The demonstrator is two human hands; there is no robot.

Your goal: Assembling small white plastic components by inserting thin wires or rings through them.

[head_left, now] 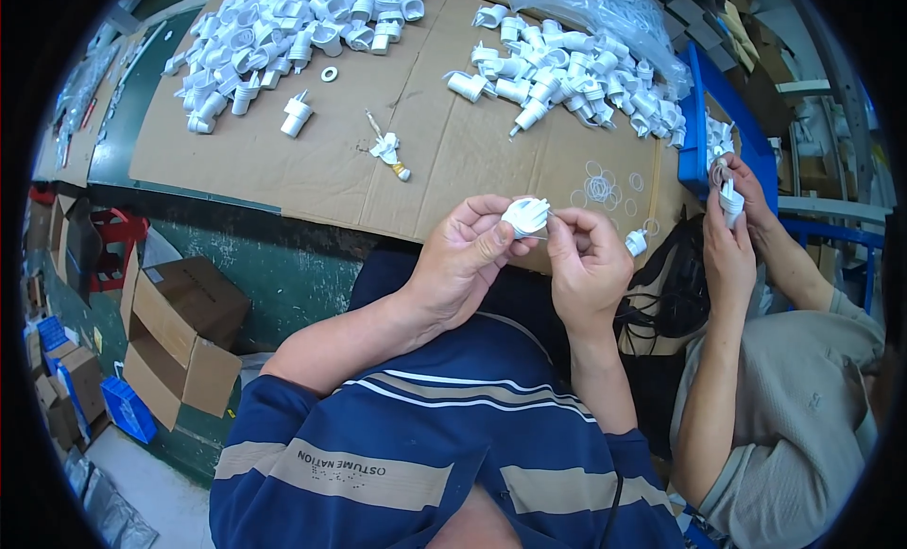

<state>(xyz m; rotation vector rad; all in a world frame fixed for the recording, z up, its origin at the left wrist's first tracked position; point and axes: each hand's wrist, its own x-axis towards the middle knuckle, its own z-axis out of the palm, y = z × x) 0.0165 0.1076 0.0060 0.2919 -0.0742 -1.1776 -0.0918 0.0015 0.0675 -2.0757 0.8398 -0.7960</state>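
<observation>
— White plastic, is it, that piece being held up over the cardboard sheet?

— Yes. A small white plastic fitting, round-bodied with a ribbed end, is sitting between both hands just above the near edge of the tabletop. The left hand is pinching it with thumb and forefinger, its grip pressed onto the body; the right hand is closing its fingertips on the other side of the same fitting.

— How many of each are lying about?

— Two big heaps of white fittings, one far left, one far right, too many to count. One fitting is standing alone, one washer is lying near it, and a cluster of thin clear rings, too fine to count, is lying by the hands. One blue bin is standing at the right, where a second person's hands are working on another white piece.
</observation>
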